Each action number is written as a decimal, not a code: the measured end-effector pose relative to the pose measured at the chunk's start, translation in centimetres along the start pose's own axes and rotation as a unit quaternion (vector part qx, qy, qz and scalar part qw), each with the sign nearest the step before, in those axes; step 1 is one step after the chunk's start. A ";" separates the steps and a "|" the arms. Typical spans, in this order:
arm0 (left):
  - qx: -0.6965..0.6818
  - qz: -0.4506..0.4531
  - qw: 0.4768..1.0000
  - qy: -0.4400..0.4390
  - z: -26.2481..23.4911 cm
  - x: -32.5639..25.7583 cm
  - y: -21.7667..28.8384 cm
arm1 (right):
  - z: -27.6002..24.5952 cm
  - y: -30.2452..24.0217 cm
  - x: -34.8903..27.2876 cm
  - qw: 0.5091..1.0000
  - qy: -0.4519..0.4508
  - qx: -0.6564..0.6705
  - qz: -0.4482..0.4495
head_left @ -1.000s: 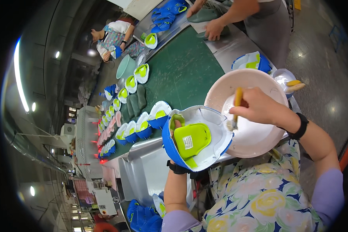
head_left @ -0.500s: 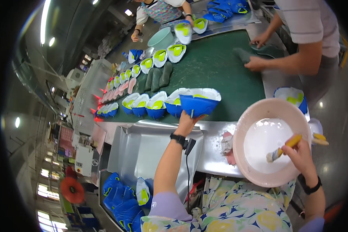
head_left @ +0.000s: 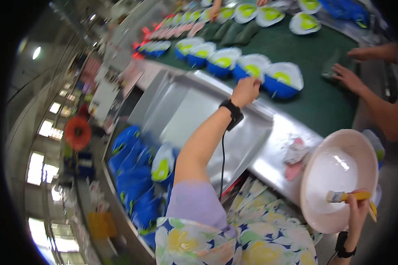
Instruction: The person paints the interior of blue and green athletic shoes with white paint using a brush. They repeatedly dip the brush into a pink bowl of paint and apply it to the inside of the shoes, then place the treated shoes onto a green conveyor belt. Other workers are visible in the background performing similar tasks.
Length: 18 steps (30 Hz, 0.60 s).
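Note:
My left hand (head_left: 245,90) reaches out to the green belt (head_left: 314,101), fingers curled against the rim of a blue and white shoe piece with a yellow-green insert (head_left: 252,67). Whether it still grips that piece is unclear. Another such piece (head_left: 284,79) lies just to its right. A black band with a cable sits on that wrist. My right hand (head_left: 357,208) holds a yellow-handled brush (head_left: 347,195) over a pink bowl (head_left: 311,176) with white paste inside, low at the right.
A row of the same shoe pieces (head_left: 199,48) runs along the belt. A steel tray (head_left: 181,110) lies between me and the belt. A bin of blue pieces (head_left: 132,176) stands at lower left. Another person's hands (head_left: 353,77) work at the right. Crumpled rags (head_left: 296,157) lie beside the bowl.
My left hand carried the blue piece from in front of me out to the belt and set it at the row's end. The brush lifted from the piece to the bowl.

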<state>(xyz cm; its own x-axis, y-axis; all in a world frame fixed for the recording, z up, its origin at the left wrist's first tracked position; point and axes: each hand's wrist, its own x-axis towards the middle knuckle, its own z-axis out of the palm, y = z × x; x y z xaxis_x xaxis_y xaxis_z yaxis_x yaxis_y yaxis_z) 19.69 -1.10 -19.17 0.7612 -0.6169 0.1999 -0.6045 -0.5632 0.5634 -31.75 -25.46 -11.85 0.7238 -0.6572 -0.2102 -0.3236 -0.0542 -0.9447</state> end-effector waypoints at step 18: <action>0.162 -0.461 0.872 -0.030 -20.5 -37.8 -22.5 | 2.0 -1.4 -1.6 0.996 -0.059 -0.029 -0.064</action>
<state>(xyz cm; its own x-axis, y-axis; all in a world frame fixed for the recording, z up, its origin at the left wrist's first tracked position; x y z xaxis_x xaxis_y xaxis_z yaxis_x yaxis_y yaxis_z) 9.33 46.19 -23.03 0.9513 0.1576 -0.2647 0.2151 -0.9549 0.2046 -31.19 -22.84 -10.72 0.8266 -0.5496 -0.1211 -0.2573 -0.1776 -0.9499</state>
